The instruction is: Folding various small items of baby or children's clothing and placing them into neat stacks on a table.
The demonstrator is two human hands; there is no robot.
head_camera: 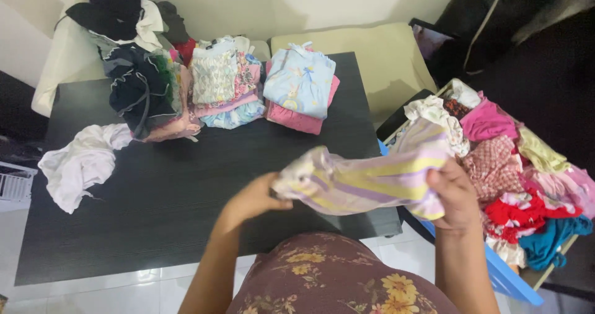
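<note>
Both my hands hold a striped garment (pixel 372 181) in pale purple, yellow and cream, stretched above the near right corner of the dark table (pixel 155 209). My left hand (pixel 254 197) grips its bunched left end. My right hand (pixel 455 193) clutches its right end, fingers curled over the cloth. The garment's far end trails toward the basket on the right.
Folded stacks sit at the table's far edge: a light blue and pink pile (pixel 300 88), a floral pile (pixel 223 85), and a dark heap (pixel 139 88). A white cloth (pixel 80 162) lies crumpled at the left. A blue-edged basket (pixel 505 277) full of colourful clothes stands at the right.
</note>
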